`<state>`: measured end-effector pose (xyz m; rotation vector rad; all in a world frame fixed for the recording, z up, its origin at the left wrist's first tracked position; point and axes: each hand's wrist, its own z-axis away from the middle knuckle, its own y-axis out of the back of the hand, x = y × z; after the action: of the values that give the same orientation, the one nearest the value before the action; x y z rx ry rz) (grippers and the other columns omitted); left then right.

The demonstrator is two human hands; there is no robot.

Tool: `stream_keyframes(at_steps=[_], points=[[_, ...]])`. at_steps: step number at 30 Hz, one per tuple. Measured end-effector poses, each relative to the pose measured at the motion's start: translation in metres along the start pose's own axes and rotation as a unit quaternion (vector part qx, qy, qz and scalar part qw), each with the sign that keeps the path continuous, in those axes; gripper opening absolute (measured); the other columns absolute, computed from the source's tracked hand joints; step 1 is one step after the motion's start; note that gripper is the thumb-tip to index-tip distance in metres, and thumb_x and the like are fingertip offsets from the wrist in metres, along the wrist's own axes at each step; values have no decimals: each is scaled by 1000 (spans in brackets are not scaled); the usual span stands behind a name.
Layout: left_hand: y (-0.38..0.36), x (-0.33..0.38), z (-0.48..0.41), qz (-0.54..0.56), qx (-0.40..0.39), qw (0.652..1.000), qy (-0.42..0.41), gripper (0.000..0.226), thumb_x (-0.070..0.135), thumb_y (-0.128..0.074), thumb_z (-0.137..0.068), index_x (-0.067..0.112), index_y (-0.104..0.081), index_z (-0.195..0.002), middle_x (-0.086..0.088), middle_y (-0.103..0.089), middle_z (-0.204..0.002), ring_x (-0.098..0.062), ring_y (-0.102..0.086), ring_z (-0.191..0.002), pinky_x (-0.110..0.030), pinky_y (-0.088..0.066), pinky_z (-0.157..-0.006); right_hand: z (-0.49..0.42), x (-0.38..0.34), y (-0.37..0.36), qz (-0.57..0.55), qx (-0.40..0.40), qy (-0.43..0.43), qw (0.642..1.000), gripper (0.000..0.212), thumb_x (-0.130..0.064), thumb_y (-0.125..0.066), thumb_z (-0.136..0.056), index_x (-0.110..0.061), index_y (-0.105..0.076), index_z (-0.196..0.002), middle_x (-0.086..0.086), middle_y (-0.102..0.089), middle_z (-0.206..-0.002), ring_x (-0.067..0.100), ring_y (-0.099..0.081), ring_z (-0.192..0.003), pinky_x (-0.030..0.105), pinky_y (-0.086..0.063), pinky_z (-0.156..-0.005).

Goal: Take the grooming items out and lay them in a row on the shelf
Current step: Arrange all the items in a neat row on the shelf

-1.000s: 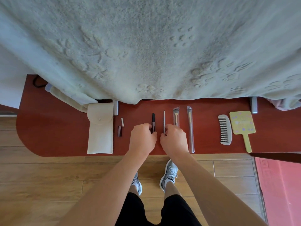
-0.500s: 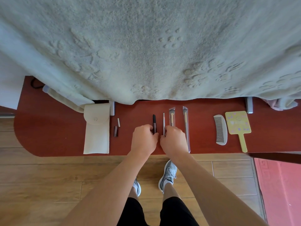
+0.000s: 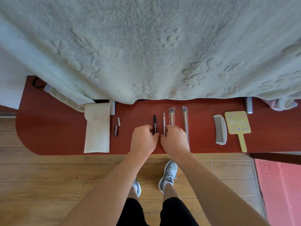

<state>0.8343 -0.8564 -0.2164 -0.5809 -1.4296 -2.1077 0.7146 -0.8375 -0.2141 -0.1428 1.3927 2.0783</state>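
Observation:
A row of grooming items lies on the red-brown shelf (image 3: 48,128). A cream pouch (image 3: 97,128) lies at the left, with a small dark tube (image 3: 116,130) and a small white cap (image 3: 119,121) beside it. My left hand (image 3: 144,141) has its fingers curled on the lower end of a dark pencil (image 3: 154,122). My right hand (image 3: 175,138) pinches the lower end of a thin metal tool (image 3: 164,122). Two wrapped brushes (image 3: 171,115) (image 3: 185,121) lie just right of it. A grey comb (image 3: 219,129) and a yellow hand mirror (image 3: 237,124) lie further right.
A pale fleece blanket (image 3: 146,46) hangs over the back of the shelf. Metal brackets (image 3: 248,105) (image 3: 112,108) stand at its edge. A black hair tie (image 3: 36,83) lies at the far left. Below are a wooden floor (image 3: 40,185) and a pink mat (image 3: 281,190).
Both hands stay on the pencil and the thin tool, shifting them only slightly. The view has drifted a little.

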Motion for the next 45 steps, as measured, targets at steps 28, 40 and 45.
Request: stream_keyframes(at_steps=[28,40,45], points=[[76,-84,-12,-94,86,989,74,14,22,-62,-92,15,-73,-89,0,-69,-75,-17,-60,-64,-27,-45,-58,-60,-114,-41,56,-133,326,934,40,-17,-68,-85,-20,-62,-125,-5,-55,-135,16,-53,-117,28,-41,-100],[64,-79,-2,-94,61,990,80,13,23,-63,-91,19,-74,-90,4,-70,-71,-15,-64,-64,-25,-51,-58,-64,-99,-47,75,-55,327,940,29,-10,-60,-83,-15,-71,-109,-1,-65,-118,23,-56,-104,32,-48,-85],[48,-65,11,-64,54,994,75,13,26,-65,-92,20,-75,-94,7,-72,-74,-11,-60,-63,-17,-46,-62,-65,-83,-39,75,-19,328,941,25,-8,-64,-75,-12,-74,-98,2,-67,-106,26,-57,-93,37,-51,-76]])
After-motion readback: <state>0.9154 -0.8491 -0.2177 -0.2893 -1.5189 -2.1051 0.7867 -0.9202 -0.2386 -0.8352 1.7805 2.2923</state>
